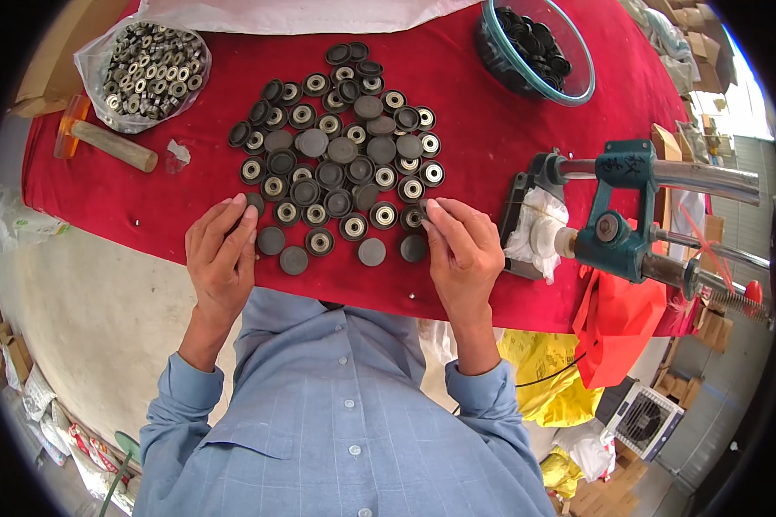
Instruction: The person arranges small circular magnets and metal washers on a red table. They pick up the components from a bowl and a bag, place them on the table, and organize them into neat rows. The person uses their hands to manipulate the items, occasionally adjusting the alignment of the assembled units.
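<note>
My left hand (pixel 222 252) pinches a black round cap (pixel 255 202) at the left edge of a spread of parts. On the other side, my right hand (pixel 464 250) has thumb and fingers closed on a dark cap (pixel 423 207), seen mostly edge-on. Between my hands lie many black caps, some with a silver ring bearing (pixel 353 227) seated inside, others showing a plain face or a hollow. Several plain caps, such as a grey-black one (pixel 372 252), lie nearest me by the table edge.
A clear bag of ring bearings (pixel 151 73) sits back left beside a wooden-handled mallet (pixel 112 145). A clear tub (pixel 582 82) holds black caps at the back right. A green hand press (pixel 616 211) stands right on the red-covered table (pixel 207 185). A red bag (pixel 616 323) hangs nearby.
</note>
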A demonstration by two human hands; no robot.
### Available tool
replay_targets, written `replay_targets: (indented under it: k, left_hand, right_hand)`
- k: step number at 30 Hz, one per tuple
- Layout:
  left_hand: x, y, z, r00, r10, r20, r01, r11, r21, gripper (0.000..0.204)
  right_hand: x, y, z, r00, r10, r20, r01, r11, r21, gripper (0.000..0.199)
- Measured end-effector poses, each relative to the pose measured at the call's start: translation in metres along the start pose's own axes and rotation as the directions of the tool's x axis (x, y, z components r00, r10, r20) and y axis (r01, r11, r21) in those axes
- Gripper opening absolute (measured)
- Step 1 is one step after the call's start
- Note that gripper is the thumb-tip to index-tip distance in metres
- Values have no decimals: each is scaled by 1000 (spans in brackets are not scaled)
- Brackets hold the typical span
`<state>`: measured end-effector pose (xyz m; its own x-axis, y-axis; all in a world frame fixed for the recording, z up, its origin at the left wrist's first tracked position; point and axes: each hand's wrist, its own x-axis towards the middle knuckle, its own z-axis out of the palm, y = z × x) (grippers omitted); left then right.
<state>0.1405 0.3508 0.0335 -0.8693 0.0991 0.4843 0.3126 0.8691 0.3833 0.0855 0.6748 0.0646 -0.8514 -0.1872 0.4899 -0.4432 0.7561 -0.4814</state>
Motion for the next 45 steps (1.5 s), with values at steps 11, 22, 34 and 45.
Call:
replay_targets:
  k: [11,22,34,45]
  left_hand:
    - [-5,-1,1,1000,7,15,-7,1000,7,58]
    - [-6,2,-3,999,-26,39,28,999,-37,59]
    - [32,53,3,998,24,-53,-29,995,-92,37]
    - [54,66,34,996,-7,92,7,1000,-9,43]
  right_hand:
    - [-13,-3,-2,974,-115,196,138,985,-107,44]
    - [-51,-14,2,976,-48,211,117,938,-326,63]
    - [-9,-35,0,993,-4,118,21,990,-143,51]
    - [16,-48,47,985,89,147,-65,985,-157,44]
